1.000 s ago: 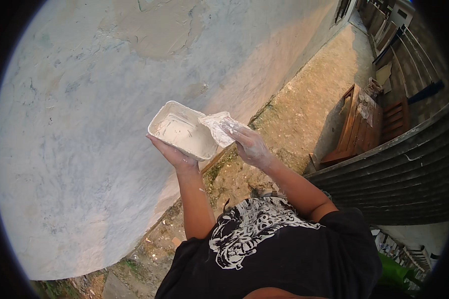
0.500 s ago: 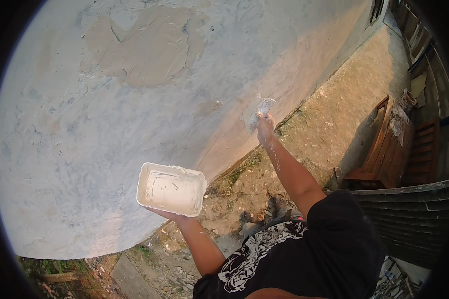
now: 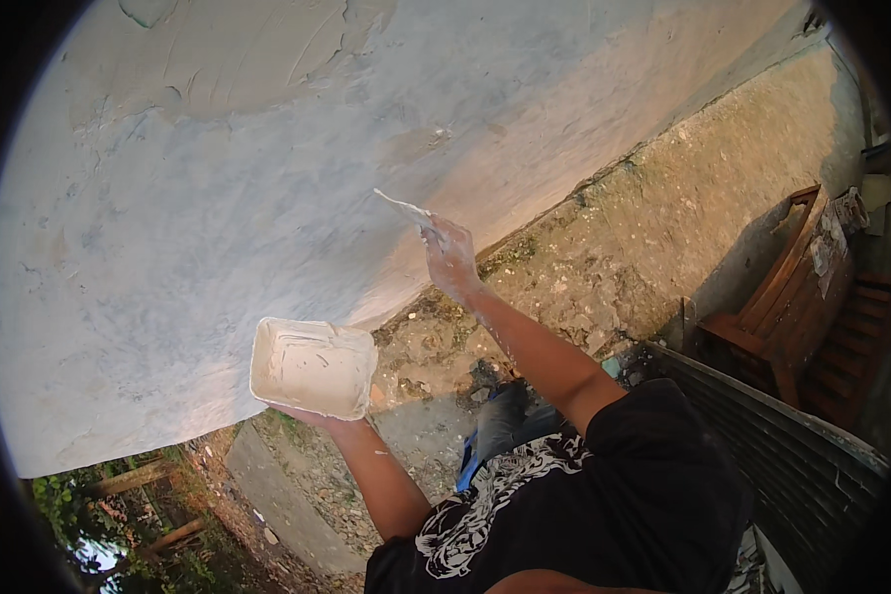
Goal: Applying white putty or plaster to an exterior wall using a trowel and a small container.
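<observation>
My left hand [image 3: 319,417] supports a rectangular pale plastic tub [image 3: 261,358] from beneath; most of its fingers are hidden under it. Thick cream-coloured putty [image 3: 312,370] coats the inside and has smeared over the rim. In my right hand [image 3: 451,259], spattered with white, is a putty knife [image 3: 402,206] seen nearly edge-on, its blade pointing up and left. The blade is in front of the bluish-white wall [image 3: 238,228]; whether it touches cannot be told. A large beige putty patch [image 3: 238,54] spreads across the wall at the top.
Rough ground [image 3: 604,247] with rubble runs along the wall's base. To the right stand a wooden bench [image 3: 792,287] with stuff on it and a corrugated metal sheet [image 3: 762,421]. Plants [image 3: 69,525] and wooden poles fill the lower left.
My right hand has swung left and slightly down toward the tub, turning the putty knife edge-on. The tub has shifted slightly left in view. The whole view has turned a little.
</observation>
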Motion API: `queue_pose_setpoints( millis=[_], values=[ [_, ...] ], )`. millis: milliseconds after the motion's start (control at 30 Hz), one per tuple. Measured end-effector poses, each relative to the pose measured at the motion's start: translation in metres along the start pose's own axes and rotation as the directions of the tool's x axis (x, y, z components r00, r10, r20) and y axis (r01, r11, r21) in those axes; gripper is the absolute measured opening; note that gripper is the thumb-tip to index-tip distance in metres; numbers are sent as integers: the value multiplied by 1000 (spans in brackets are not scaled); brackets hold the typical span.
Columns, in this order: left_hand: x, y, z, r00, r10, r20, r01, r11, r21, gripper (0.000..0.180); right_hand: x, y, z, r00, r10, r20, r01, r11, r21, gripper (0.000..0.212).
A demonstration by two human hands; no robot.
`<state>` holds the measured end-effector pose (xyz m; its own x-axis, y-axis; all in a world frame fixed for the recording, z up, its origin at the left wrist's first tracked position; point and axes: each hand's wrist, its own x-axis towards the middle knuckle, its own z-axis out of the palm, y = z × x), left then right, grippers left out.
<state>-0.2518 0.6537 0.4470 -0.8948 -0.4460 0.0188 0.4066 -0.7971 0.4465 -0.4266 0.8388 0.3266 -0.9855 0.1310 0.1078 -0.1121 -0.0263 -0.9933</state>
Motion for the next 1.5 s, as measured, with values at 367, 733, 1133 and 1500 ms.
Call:
queue_pose_setpoints(
  millis=[367, 733, 1133, 1500],
  values=[
    [13, 24, -91, 981, -175, -78, 185, 972, 147, 54, -144, 183, -63, 584, 804, 109, -635, 369, 679, 24],
    [102, 11, -210, 893, -444, -74, 444, 844, 301, 66, -139, 306, 13, 690, 721, -56, -560, 582, 589, 20],
    [66, 15, -387, 866, -324, -381, 472, 782, 408, 59, -154, 521, 223, 470, 872, -138, -506, 394, 767, 21],
    [58, 47, -405, 897, -270, -349, 420, 766, 486, 49, -180, 290, 219, 800, 526, 290, -576, 808, 124, 35]
  ],
)
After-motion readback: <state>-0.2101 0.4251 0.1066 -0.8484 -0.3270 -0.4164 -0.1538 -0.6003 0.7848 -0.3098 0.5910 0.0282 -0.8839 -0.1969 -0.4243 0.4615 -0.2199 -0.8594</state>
